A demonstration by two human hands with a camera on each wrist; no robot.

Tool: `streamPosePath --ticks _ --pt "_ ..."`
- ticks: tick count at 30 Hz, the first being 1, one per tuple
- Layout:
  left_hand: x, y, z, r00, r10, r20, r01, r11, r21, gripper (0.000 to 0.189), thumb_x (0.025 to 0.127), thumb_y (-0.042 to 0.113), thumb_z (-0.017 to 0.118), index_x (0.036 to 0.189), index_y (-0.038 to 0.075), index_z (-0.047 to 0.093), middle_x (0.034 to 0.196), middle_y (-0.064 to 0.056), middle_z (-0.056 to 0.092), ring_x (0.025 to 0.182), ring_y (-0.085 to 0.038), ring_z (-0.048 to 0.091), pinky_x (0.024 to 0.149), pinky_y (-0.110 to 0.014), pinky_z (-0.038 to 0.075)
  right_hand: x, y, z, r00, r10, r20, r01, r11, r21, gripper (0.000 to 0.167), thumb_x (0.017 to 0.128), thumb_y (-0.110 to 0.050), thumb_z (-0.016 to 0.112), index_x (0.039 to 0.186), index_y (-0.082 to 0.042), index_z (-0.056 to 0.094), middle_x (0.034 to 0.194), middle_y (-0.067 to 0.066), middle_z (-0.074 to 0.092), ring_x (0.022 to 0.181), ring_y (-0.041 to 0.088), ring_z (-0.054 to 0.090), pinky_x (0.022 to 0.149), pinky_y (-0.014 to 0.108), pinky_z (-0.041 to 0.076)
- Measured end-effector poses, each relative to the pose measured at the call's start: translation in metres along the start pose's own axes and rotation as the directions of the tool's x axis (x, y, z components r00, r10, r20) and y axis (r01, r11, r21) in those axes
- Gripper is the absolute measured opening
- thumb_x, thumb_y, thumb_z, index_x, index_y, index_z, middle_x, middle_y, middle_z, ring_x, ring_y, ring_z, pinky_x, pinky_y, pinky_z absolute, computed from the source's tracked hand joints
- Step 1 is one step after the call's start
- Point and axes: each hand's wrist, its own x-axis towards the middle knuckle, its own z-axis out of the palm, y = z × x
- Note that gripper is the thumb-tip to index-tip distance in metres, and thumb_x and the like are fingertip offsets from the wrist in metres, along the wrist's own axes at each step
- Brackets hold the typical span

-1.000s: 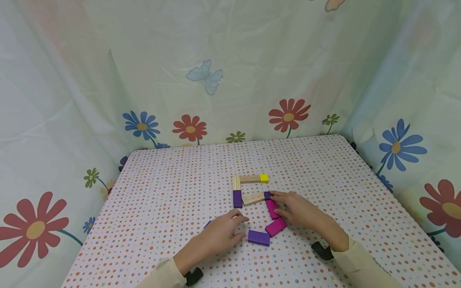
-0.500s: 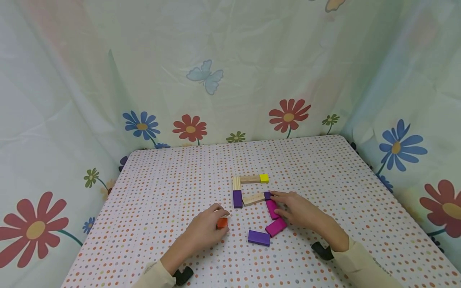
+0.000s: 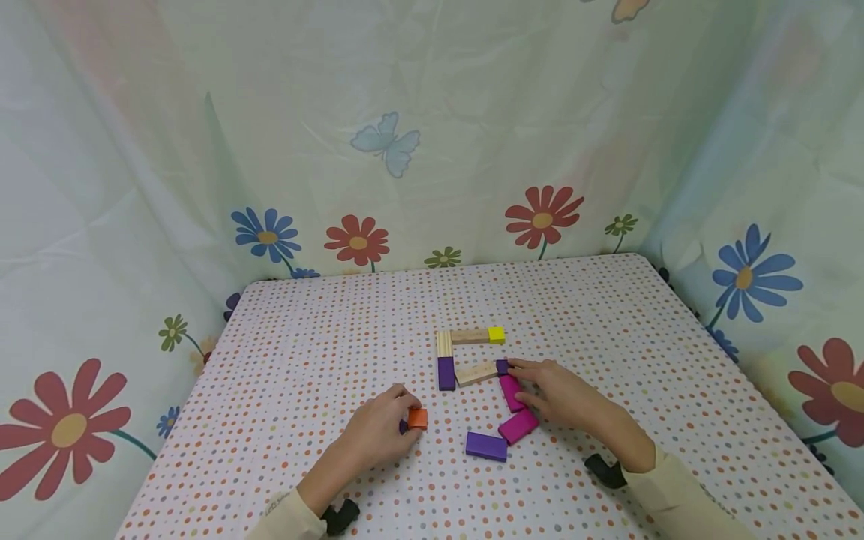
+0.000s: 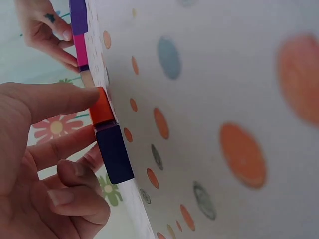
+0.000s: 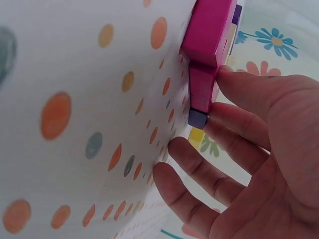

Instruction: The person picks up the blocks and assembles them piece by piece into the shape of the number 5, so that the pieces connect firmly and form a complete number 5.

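Note:
My left hand pinches an orange block between thumb and index finger, low over the spotted tabletop. A dark purple block sits right against the orange one, partly hidden by the hand in the head view. My right hand rests at the right of a row of blocks with its fingers extended. Its index fingertip touches a small dark purple block end, and its thumb lies against a magenta block. A second magenta block joins that one at an angle.
A purple block lies between the hands. Farther back are a pale wooden block, another purple block, a striped wooden piece and a wooden block ending at a yellow block. Floral cloth surrounds the table.
My left hand has drawn back to the left from near the purple block and now holds the orange block, which it had hidden. The right hand has stayed put.

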Motion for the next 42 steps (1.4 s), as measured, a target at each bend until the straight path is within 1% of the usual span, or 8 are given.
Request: streamPosePath --ticks 3,8,17,21,27,31,35,42 --pt "0.0 0.0 0.001 1.0 0.001 0.007 -0.001 1.0 -0.001 0.028 0.092 0.028 0.081 0.116 0.014 0.076 0.111 0.002 0.068 0.081 -0.005 0.055 0.066 -0.023 0.046 0.0 0.0 0.0 1.0 0.001 0.001 -0.001 1.0 -0.002 0.049 0.103 -0.02 0.07 0.147 -0.001 0.061 0.161 0.019 0.052 0.144 0.047 0.053 0.115 0.065 0.046" --pt "0.0 0.0 0.001 1.0 0.005 0.023 -0.005 1.0 0.003 0.027 0.094 0.026 0.081 0.118 0.014 0.076 0.115 0.0 0.068 0.084 -0.005 0.059 0.068 -0.024 0.049 -0.001 -0.001 -0.001 1.0 0.0 0.002 0.0 1.0 -0.005 0.049 0.103 -0.021 0.07 0.147 -0.001 0.061 0.161 0.018 0.053 0.144 0.048 0.053 0.115 0.065 0.046" --pt "0.001 0.001 0.0 1.0 0.013 0.019 -0.013 1.0 -0.003 0.028 0.096 0.027 0.08 0.12 0.015 0.076 0.115 0.001 0.069 0.088 -0.006 0.062 0.071 -0.025 0.051 -0.003 -0.003 -0.001 1.0 0.003 0.003 -0.003 1.0 -0.004 0.048 0.103 -0.021 0.07 0.147 -0.002 0.062 0.161 0.018 0.053 0.143 0.047 0.053 0.115 0.065 0.045" --pt "0.002 0.005 -0.002 0.999 0.039 0.011 -0.039 0.999 -0.002 0.028 0.097 0.028 0.079 0.121 0.015 0.076 0.116 0.002 0.07 0.09 -0.006 0.063 0.073 -0.025 0.053 -0.002 -0.002 -0.001 1.0 -0.002 0.006 0.002 1.0 -0.004 0.048 0.103 -0.021 0.069 0.147 -0.001 0.062 0.161 0.018 0.053 0.143 0.048 0.053 0.115 0.065 0.045" --pt "0.003 0.011 -0.006 0.997 0.071 0.021 -0.071 0.997 -0.012 0.029 0.096 0.028 0.079 0.122 0.014 0.077 0.116 0.002 0.07 0.087 -0.004 0.062 0.072 -0.023 0.052 -0.003 -0.002 -0.002 1.0 -0.014 0.005 0.014 1.0 0.0 0.049 0.103 -0.021 0.07 0.147 -0.001 0.062 0.161 0.018 0.053 0.143 0.047 0.054 0.114 0.065 0.046" --pt "0.005 0.015 -0.006 0.996 0.072 0.047 -0.071 0.997 -0.031 0.032 0.096 0.028 0.079 0.123 0.012 0.077 0.118 0.001 0.071 0.089 -0.007 0.064 0.073 -0.024 0.052 -0.003 -0.002 -0.003 1.0 -0.011 0.005 0.011 1.0 -0.003 0.049 0.103 -0.022 0.07 0.147 -0.001 0.061 0.161 0.018 0.053 0.143 0.047 0.054 0.114 0.065 0.046" --pt "0.005 0.021 -0.003 0.995 0.06 0.086 -0.057 0.998 -0.036 0.032 0.096 0.03 0.079 0.124 0.014 0.077 0.119 0.002 0.07 0.093 -0.007 0.065 0.075 -0.025 0.053 -0.003 -0.002 -0.003 1.0 -0.014 0.005 0.014 1.0 0.0 0.049 0.103 -0.022 0.07 0.147 -0.002 0.062 0.161 0.018 0.053 0.143 0.047 0.054 0.115 0.065 0.046" --pt "0.006 0.031 0.0 0.993 0.057 0.106 -0.053 0.998 -0.043 0.035 0.094 0.031 0.08 0.124 0.014 0.076 0.116 0.003 0.07 0.094 -0.008 0.065 0.079 -0.027 0.057 -0.003 0.0 -0.002 0.999 -0.036 -0.004 0.035 0.999 -0.006 0.048 0.102 -0.022 0.071 0.145 -0.002 0.063 0.159 0.018 0.055 0.141 0.047 0.056 0.113 0.065 0.048"
